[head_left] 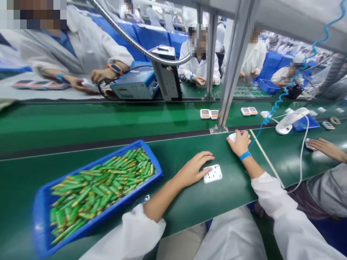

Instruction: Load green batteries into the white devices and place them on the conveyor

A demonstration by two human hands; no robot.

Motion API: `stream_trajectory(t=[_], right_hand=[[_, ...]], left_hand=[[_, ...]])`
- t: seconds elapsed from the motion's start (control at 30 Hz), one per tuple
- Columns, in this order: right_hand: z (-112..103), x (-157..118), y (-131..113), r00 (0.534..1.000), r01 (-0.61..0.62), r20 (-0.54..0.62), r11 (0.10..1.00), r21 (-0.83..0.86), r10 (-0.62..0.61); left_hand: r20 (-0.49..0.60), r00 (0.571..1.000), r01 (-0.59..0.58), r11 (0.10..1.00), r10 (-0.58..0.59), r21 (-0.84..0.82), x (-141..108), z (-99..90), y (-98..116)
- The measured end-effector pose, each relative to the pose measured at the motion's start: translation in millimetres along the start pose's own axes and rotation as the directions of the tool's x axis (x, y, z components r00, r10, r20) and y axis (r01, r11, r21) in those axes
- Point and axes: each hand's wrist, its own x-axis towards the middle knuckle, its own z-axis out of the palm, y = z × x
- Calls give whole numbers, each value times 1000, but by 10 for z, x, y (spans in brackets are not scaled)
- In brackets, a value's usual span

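My left hand [193, 169] rests at the near edge of a white plastic device [213, 174] lying on the green bench. Its thumb touches the device, and its other fingers stretch out above it, apart. Farther right, my right hand [239, 143], with a blue band at the wrist, has its fingers around another white device [232, 137] near the back edge of the bench; the hand covers most of that device. To the left of my left arm stands a blue tray [39, 220] full of green battery-like cylinders [103, 184].
Behind the bench runs a green belt [81, 117] carrying small white devices [205, 114]. A metal post [233, 68] rises behind my right hand. A coiled blue cord [278, 103] hangs beside a white scanner [292, 121]. At right is another person's hand [325, 148]; people sit across the belt.
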Motion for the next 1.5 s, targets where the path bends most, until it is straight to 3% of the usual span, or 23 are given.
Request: stream_trajectory(t=[0.1,0.17,0.27,0.37,0.47,0.6,0.83,1.0,1.17,1.27,1.37,1.5], right_hand=[[-10,-462,-117,988,150,11,986,70,-152],[28,-694,-230,957,285,8,942,177,-291],[91,-814,-358,903,398,-2,834,382,-429],[77,-563,-320,923,352,-20,819,452,-385],[-2,-40,-90,971,236,-61,890,391,-230],[-45,698,332,989,111,-129,930,350,-69],[106,1760,1055,934,-137,-306,977,161,182],[139,2283,1467,905,-325,-284,946,15,316],[237,2532,1623,924,-375,-125,919,-124,361],[228,2517,1617,934,-348,-137,927,-139,330],[132,2342,1537,929,-331,-198,940,-76,311],[7,1849,1332,920,-279,-278,960,28,276]], left_hand=[[-72,997,7,998,-2,67,11,35,-57],[-117,993,20,994,-7,108,13,39,-103],[-132,991,46,987,-25,157,2,27,-161],[-85,994,79,982,-65,171,-8,9,-186],[-54,993,115,979,-108,168,-13,-20,-173],[-15,994,108,981,-106,161,-31,-76,-132],[52,997,54,984,-64,172,-114,-120,-85],[111,990,73,984,-92,160,-157,-159,-35],[108,986,120,989,-129,86,-139,-176,21],[111,981,152,986,-159,64,-121,-183,25],[110,982,149,987,-155,58,-99,-175,17],[71,992,103,993,-107,58,-45,-136,19]])
